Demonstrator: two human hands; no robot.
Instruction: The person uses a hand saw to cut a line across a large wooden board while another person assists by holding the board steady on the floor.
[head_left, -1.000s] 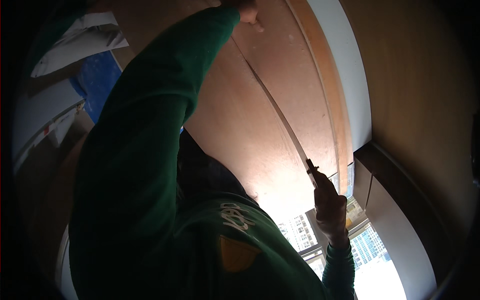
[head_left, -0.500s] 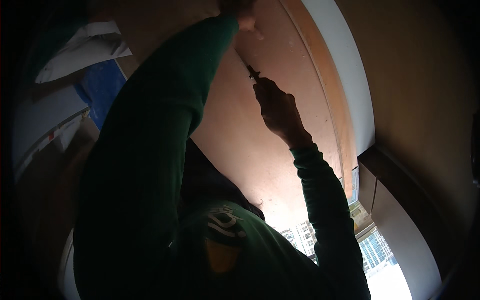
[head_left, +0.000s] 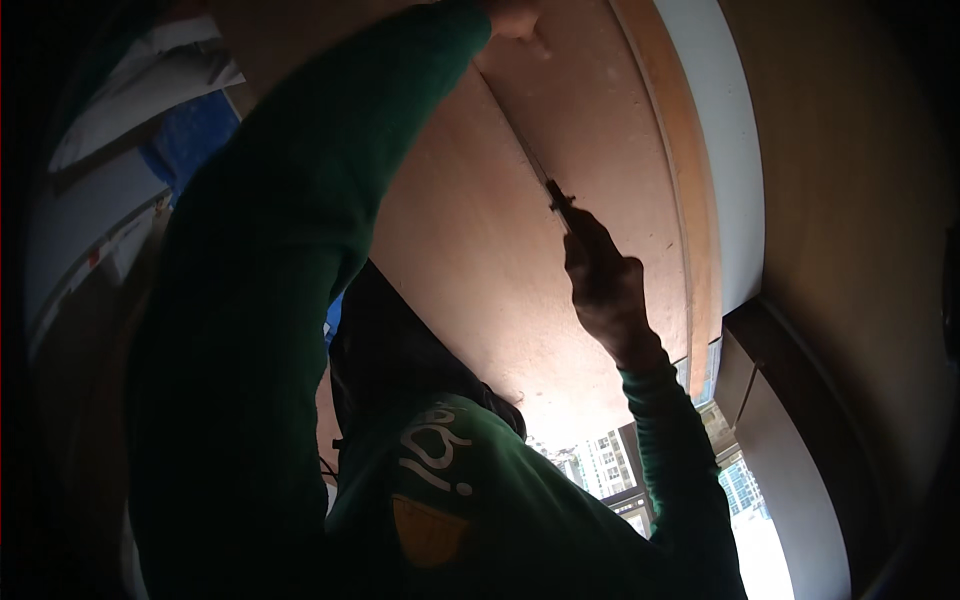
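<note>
My right hand (head_left: 608,290) is closed round a slim, dark cutter-like tool (head_left: 560,198) with a small crosspiece near its front end. Its front end points up and left, away from me, over a pinkish-brown wooden panel (head_left: 470,250). From the tool, a thin dark line (head_left: 515,125) runs along the panel toward my left hand (head_left: 515,18). That hand is at the top edge of the picture, partly cut off, with a finger or thumb stretched out on the panel; it seems to hold nothing. Shadow hides the tool's exact kind.
An orange-brown wooden strip (head_left: 690,150) and a pale curved band (head_left: 740,150) border the panel on the right. At left are a blue object (head_left: 195,140) and white sheet-like material (head_left: 145,95). Bright windows (head_left: 610,465) show buildings at lower right.
My right hand has drawn the tool down and to the right across the panel, toward me. More of the thin line shows beyond it. The left hand sits slightly higher in the picture.
</note>
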